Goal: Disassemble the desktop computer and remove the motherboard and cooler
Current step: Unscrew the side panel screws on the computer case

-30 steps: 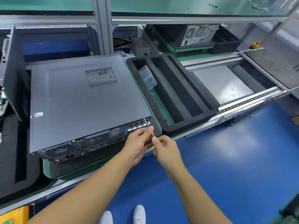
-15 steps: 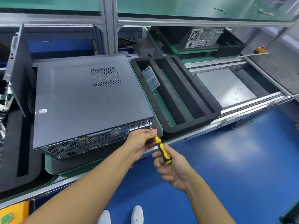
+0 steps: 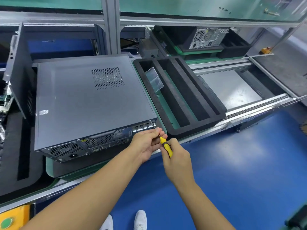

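1 wide-angle camera, worn on the person's head, looks forward and steeply down along both forearms [image 3: 93, 196]. The desktop computer [image 3: 86, 103] sits close, left of centre; the blue floor [image 3: 232, 171] and white shoes [image 3: 140, 219] at the bottom edge lie directly beneath the lens.

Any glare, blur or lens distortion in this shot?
Head view: wide-angle bending slightly bows the silver conveyor rail; glare pales the glossy blue floor; the green upper shelf smears top right; the grey metal computer case and yellow-handled screwdriver are sharp.
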